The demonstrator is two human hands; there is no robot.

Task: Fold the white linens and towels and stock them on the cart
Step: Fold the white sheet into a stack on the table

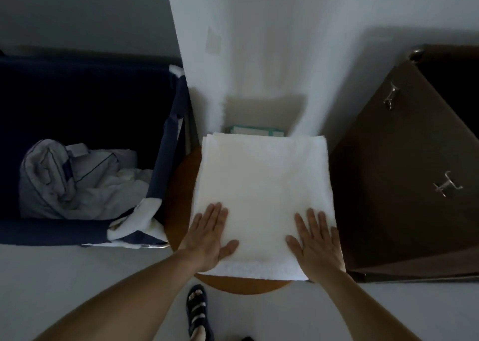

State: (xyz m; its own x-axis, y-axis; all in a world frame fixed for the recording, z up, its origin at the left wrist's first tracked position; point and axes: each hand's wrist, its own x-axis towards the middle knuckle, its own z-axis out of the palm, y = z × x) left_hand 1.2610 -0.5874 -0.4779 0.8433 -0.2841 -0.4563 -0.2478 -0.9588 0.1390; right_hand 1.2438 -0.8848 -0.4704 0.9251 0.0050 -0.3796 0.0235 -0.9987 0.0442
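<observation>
Both palms flat, fingers spread, gripping nothing: left hand (210, 234) at 7 o'clock, right hand (316, 242) at 5, on folded white towel (261, 185) atop round wooden table (178, 185). Crumpled linens (77, 182) in navy bin (160, 159), 9 o'clock.

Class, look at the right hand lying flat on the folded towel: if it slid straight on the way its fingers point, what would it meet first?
Only more of the white towel under the right hand; past its far edge, probably the wall, though depth is unclear.
</observation>
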